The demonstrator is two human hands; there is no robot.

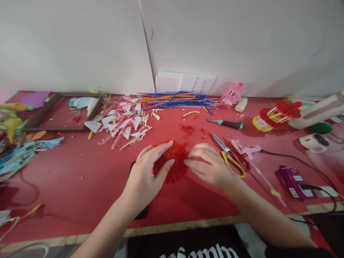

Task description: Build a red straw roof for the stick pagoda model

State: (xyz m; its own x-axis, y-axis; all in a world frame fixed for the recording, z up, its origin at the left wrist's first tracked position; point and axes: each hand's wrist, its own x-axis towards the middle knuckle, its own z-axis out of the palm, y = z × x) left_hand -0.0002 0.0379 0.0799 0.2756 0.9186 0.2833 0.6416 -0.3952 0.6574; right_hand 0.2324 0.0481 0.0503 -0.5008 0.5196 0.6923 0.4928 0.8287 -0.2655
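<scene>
A round, fuzzy red piece [177, 166], apparently made of pipe cleaners, is between my hands near the table's front. My left hand [146, 175] curls around its left side, with thumb and fingers on it. At its right edge, my right hand [211, 165] has its fingers drawn together in a pinch on the red fringe. Short red scraps [187, 129] lie just beyond it. A dark phone-like object [142, 214] is partly hidden under my left hand and wrist. To the right of my right hand lie scissors [228, 154] with yellow and red handles.
A pink glue gun [245, 148], a utility knife [228, 124] and a purple power strip [294, 182] lie right. Red-and-yellow [278, 116] and pink [233, 94] pagoda models stand farther back. Colored pipe cleaners [177, 99], plastic wrappers [123, 118] and a dark frame [56, 129] line the back.
</scene>
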